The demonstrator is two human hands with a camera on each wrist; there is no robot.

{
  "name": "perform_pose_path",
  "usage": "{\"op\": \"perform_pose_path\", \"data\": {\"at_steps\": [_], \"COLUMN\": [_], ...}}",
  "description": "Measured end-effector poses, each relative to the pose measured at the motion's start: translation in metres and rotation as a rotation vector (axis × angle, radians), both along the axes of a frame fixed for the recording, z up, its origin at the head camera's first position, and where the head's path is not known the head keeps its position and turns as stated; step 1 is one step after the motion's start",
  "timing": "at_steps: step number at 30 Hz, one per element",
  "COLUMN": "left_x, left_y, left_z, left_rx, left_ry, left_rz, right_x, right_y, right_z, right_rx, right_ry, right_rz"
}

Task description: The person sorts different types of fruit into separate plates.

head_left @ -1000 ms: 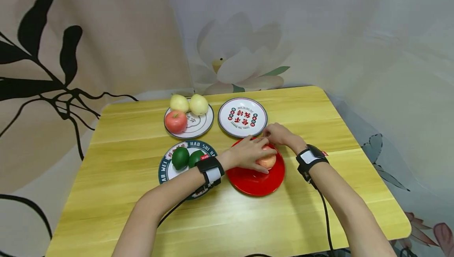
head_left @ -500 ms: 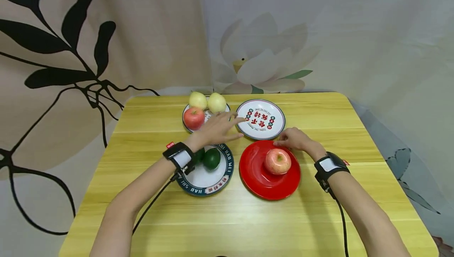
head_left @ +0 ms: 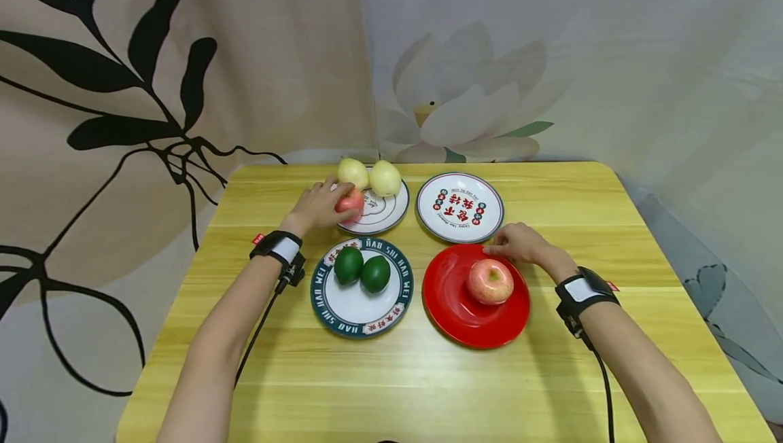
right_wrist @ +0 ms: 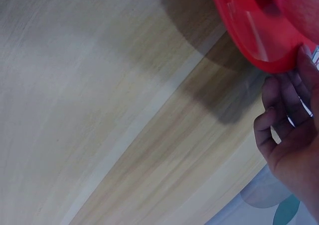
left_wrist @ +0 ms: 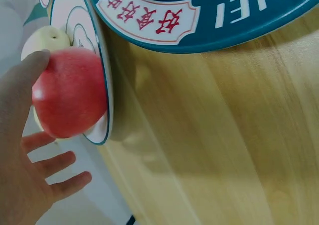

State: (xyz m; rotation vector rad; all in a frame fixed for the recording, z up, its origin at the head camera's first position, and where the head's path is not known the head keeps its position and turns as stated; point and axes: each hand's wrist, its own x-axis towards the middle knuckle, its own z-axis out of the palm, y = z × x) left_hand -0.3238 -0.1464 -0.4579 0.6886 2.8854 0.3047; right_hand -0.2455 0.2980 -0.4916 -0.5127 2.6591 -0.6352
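Note:
My left hand (head_left: 318, 208) reaches the red apple (head_left: 351, 206) on the white plate (head_left: 384, 218) at the back left. In the left wrist view the thumb lies against the apple's skin, while several fingers (left_wrist: 72, 185) spread out straight beyond it. My right hand (head_left: 520, 242) pinches the far right rim of the red plate (head_left: 453, 317), thumb on top and fingers beneath, as the right wrist view shows. A pinkish apple (head_left: 490, 281) sits on that red plate.
Two pale yellow pears (head_left: 385, 179) share the white plate with the red apple. Two dark green fruits (head_left: 375, 274) rest on a blue-rimmed plate (head_left: 349, 327) at front left. A white plate with red lettering (head_left: 460, 229) stands behind the red plate. A printed curtain (head_left: 477, 56) hangs behind the table.
My left hand has left the apple on the red plate and swung left to the red apple on the white plate. The right hand stays at the red plate's rim. The view has shifted.

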Motion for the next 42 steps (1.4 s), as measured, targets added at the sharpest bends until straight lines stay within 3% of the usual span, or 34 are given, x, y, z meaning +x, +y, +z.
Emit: {"op": "perform_pose_path", "data": {"at_steps": [10, 14, 18, 22, 27, 31, 35, 42], "left_x": [-0.004, -0.001, 0.005, 0.017, 0.041, 0.066, 0.088, 0.102], "left_y": [0.002, -0.004, -0.01, -0.006, 0.031, 0.066, 0.091, 0.108], "left_z": [-0.012, -0.008, 0.006, 0.023, 0.034, 0.032, 0.022, 0.002], "left_rx": [0.085, 0.085, 0.086, 0.1, 0.154, 0.151, 0.095, 0.024], "left_ry": [-0.074, -0.062, -0.013, 0.094, 0.202, 0.172, 0.123, 0.066], "left_rz": [0.008, 0.004, -0.033, -0.144, -0.376, -0.524, -0.628, -0.692], "right_x": [0.003, -0.002, -0.011, -0.02, -0.023, -0.024, -0.023, -0.021], "right_y": [0.003, -0.006, -0.022, -0.041, -0.049, -0.052, -0.052, -0.052], "right_z": [-0.002, -0.002, 0.001, 0.005, 0.006, 0.006, 0.006, 0.005], "right_rx": [-0.026, -0.021, 0.001, -0.006, -0.004, -0.005, -0.012, -0.005], "right_ry": [-0.007, -0.026, -0.046, -0.059, -0.055, -0.05, -0.052, -0.046], "right_rz": [-0.027, -0.028, -0.03, -0.017, 0.009, 0.015, 0.007, -0.017]}}
